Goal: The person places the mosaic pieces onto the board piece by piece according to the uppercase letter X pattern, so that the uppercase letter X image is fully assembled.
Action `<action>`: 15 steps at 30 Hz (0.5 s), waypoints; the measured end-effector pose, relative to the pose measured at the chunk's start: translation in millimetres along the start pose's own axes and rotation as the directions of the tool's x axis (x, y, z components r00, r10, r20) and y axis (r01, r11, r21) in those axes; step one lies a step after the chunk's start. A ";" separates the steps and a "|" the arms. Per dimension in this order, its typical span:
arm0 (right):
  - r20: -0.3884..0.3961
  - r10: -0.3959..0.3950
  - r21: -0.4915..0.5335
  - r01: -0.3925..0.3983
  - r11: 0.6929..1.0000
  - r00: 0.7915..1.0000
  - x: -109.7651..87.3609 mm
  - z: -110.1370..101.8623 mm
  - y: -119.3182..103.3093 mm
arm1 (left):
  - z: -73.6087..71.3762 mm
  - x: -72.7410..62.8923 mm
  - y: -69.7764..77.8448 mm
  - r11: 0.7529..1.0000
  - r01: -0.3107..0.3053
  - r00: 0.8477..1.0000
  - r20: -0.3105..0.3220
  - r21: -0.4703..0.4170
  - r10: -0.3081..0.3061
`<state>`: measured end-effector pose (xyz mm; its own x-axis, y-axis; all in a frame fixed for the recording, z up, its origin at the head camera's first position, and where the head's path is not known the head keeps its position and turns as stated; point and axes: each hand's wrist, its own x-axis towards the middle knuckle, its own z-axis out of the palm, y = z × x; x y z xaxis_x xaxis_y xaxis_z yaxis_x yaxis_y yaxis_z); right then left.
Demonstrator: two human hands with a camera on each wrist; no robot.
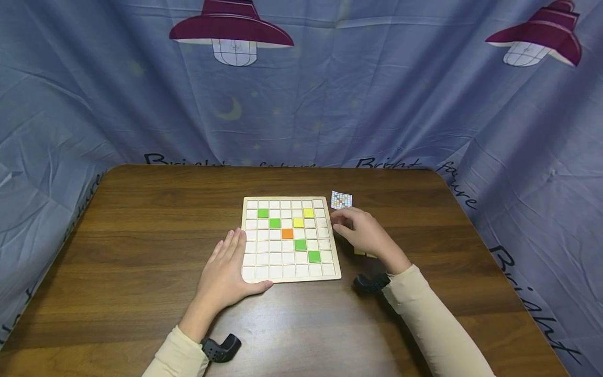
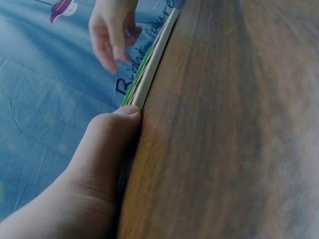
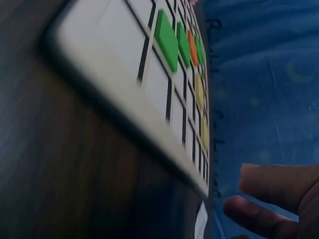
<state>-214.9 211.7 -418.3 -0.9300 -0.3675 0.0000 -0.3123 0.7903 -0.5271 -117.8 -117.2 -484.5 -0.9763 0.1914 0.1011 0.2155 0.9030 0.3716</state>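
1. Head view: two hands. The left hand (image 1: 225,275) has its fingers straight, laid along the board's left side, thumb spread to the board's near edge; it presses the board and grips nothing.
2. The right hand (image 1: 365,230) is just beside the board's right side, fingers loosely bent, thumb and forefinger apart in the right wrist view, with nothing visible between them.
3. One wooden board (image 1: 292,281) lies between the hands, around the middle of the table (image 1: 165,220), well in from its left and right edges.
4. Its grid is seven by seven, with seven coloured tiles: four green tiles (image 1: 300,245), two yellow tiles (image 1: 298,223), one orange tile (image 1: 287,234).
5. One patterned card (image 1: 341,199) lies by the board's far right corner, toward the table's far edge.
6. At least two loose yellow pieces (image 1: 359,251) lie right of the board; the right hand and wrist hide the rest, so no full count.
7. Two black wrist devices (image 1: 225,348), one per arm.
8. Blue curtain (image 1: 306,104) beyond the far edge, printed with two lamps (image 1: 231,26).
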 end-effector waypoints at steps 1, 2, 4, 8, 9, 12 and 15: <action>-0.001 0.008 -0.016 -0.008 1.000 1.000 -4.7 -3.0 3.6 | 0.1 -0.1 -0.2 1.000 0.000 1.000 0.000 0.001 0.000; 0.000 0.011 -0.033 -0.011 0.999 1.000 -9.5 -5.4 7.8 | 0.2 0.0 -0.4 1.000 0.000 1.000 0.000 0.001 0.000; 0.002 0.019 -0.070 -0.019 0.997 1.000 -18.7 -8.7 16.3 | 0.4 0.2 -0.7 1.000 0.001 1.000 0.001 0.002 -0.001; 0.007 0.004 -0.121 -0.003 0.993 1.000 -34.9 -10.1 32.5 | 0.7 0.6 -1.2 1.000 0.002 1.000 0.007 0.003 -0.002; 0.002 -0.001 -0.127 0.002 0.992 1.000 -37.9 -9.8 35.4 | 0.7 0.8 -1.3 1.000 0.003 1.000 0.008 0.003 -0.003; -0.015 -0.024 -0.136 0.022 0.991 1.000 -45.0 -7.8 43.1 | 0.5 1.0 -1.4 1.000 0.004 1.000 0.007 0.002 -0.004; -0.025 -0.021 -0.140 0.017 0.990 0.999 -49.5 -5.7 46.9 | 0.3 1.3 -1.2 1.000 0.002 1.000 0.008 0.001 -0.002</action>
<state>-184.6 269.7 -438.1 -0.9278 -0.3717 0.0325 -0.3525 0.8448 -0.4025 -119.3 -117.9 -485.1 -0.9769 0.1922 0.0929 0.2131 0.9039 0.3709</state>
